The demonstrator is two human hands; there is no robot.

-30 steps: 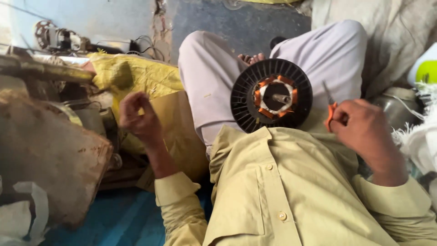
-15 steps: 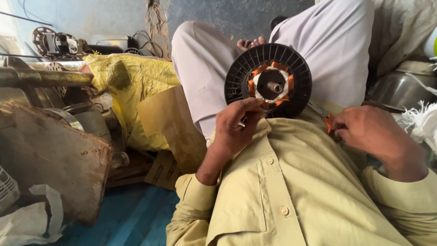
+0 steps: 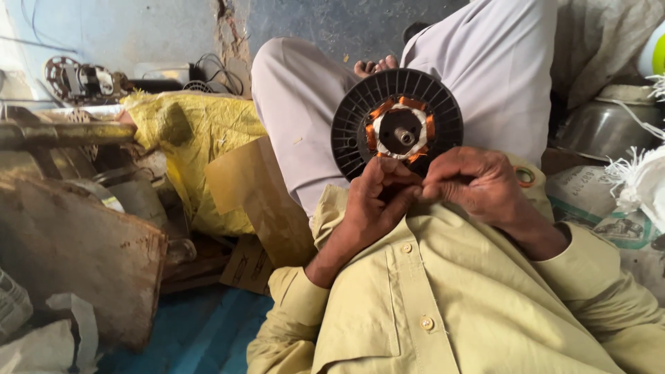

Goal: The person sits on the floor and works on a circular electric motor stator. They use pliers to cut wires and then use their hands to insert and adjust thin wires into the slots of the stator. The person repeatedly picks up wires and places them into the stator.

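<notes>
Soft, even daylight, mild shadows, slight overexposure at right edge, sharp focus.

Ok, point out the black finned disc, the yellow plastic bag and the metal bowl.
Black finned disc (image 3: 443,104): head view, upper right fins.
Yellow plastic bag (image 3: 201,131): head view, crumpled top.
Metal bowl (image 3: 603,128): head view, outer wall.

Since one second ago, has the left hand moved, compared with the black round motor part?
Yes. The left hand was out to the left, apart from the black round motor part. It has come rightward and now touches its lower edge, meeting the right hand.
</notes>
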